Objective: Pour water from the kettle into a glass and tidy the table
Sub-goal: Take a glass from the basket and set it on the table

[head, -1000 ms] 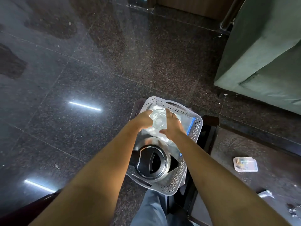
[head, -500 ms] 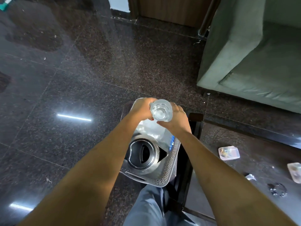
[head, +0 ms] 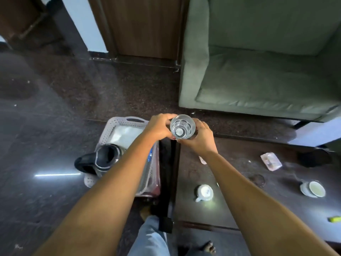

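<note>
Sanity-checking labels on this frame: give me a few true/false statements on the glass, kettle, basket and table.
1. Both hands hold the glass. True: the left hand and right hand each have a grip on it.
2. The kettle stands on the table. False: it sits in the basket, left of the table.
3. The glass is upright, mouth toward the camera. True.
4. The table holds only the glass. False: a white cup, a second cup on a saucer and a small clear box lie there; the glass is held in the air.
5. The kettle is being tipped to pour. False: no hand touches it.
</note>
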